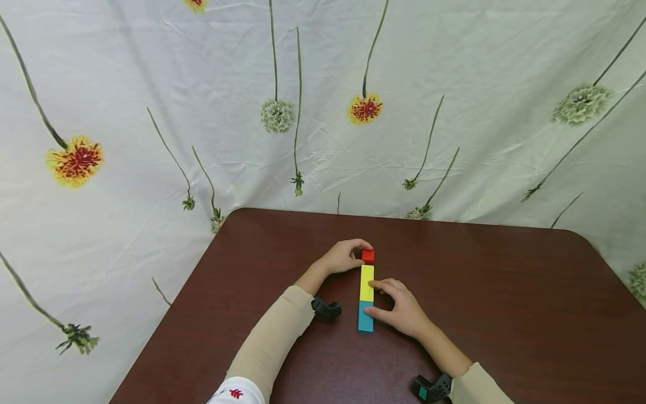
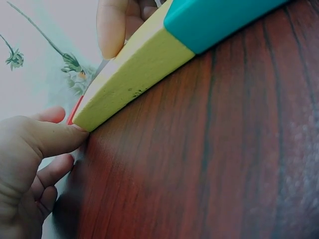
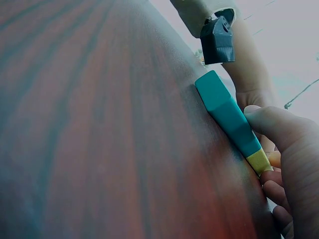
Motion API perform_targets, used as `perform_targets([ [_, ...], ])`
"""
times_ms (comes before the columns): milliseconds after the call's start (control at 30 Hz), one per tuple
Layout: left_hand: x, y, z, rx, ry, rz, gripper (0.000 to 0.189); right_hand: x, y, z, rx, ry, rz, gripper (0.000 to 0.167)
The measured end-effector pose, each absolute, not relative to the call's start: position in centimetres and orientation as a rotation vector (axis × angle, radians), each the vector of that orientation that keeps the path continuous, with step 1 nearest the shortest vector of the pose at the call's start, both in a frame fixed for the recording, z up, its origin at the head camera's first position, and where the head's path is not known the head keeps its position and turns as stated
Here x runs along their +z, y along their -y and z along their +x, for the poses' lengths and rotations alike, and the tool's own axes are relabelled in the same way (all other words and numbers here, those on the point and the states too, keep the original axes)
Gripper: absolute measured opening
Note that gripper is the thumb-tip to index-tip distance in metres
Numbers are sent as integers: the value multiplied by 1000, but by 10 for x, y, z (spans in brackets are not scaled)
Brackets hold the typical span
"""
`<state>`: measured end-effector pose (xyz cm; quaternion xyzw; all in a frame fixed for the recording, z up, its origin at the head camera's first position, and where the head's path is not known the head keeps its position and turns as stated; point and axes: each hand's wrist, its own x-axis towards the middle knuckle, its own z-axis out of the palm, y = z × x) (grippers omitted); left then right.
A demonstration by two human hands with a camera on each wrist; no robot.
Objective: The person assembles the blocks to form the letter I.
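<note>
A yellow block (image 1: pixel 367 283) and a blue block (image 1: pixel 365 316) lie end to end in a line on the table. Just beyond the yellow end is a small red block (image 1: pixel 368 256). My left hand (image 1: pixel 345 256) pinches the red block between index finger and thumb; its thumb is right by the yellow block's far end (image 2: pixel 83 122). From the right side my right hand (image 1: pixel 404 311) touches the row, thumb on the blue block (image 3: pixel 232 122) and index finger at the yellow one. In the left wrist view the red block is mostly hidden behind the yellow one.
The dark brown wooden table (image 1: pixel 479 292) has rounded far corners. Behind it hangs a white cloth (image 1: pixel 323 140) printed with flowers. Black wrist devices (image 1: pixel 327 309) sit on both forearms, close over the tabletop.
</note>
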<state>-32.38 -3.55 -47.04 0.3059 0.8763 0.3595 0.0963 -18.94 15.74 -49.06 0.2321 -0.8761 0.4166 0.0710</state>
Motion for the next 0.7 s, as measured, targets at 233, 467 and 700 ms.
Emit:
perform_targets([
  [233, -470, 36, -323, 1054, -2600, 901, 39, -492, -157, -190, 1246, 2631, 704, 54],
  [467, -469, 38, -321, 1059, -2589, 902, 46, -493, -157, -190, 1239, 2621, 710, 54],
  [700, -471, 44, -318, 1082, -2614, 935, 49, -493, -158, -189, 1272, 2602, 701, 56],
])
